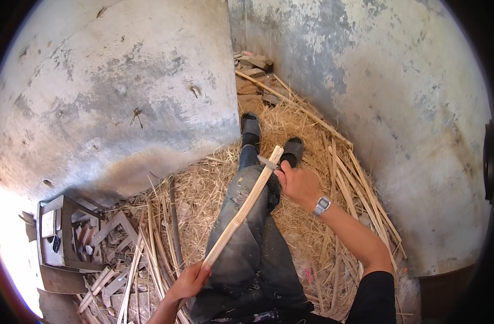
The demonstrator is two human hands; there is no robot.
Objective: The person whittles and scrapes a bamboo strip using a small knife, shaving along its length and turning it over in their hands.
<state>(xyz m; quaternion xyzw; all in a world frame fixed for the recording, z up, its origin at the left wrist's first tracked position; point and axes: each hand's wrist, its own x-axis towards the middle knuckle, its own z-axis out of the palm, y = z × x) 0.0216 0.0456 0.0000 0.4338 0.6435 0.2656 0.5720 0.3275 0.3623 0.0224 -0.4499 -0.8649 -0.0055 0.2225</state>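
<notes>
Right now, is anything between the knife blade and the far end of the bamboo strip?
Nothing visible. The right hand holds the knife blade against the bamboo strip near its far end; the left hand grips the near end.

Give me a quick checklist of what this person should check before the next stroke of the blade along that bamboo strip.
1. Near end of the bamboo strip held: ok, the left hand closes round it.
2. Blade on the strip: ok, it meets the strip near the far end, in the right hand.
3. Strip supported: ok, it lies along the trousers over the leg.
4. Leg under the blade protected: cannot tell, only worn cloth shows there.
5. Feet out of the blade's path: not ok, the sandals lie just beyond the strip's tip.
6. Left fingers far from the blade: ok, they hold the opposite end.
</notes>
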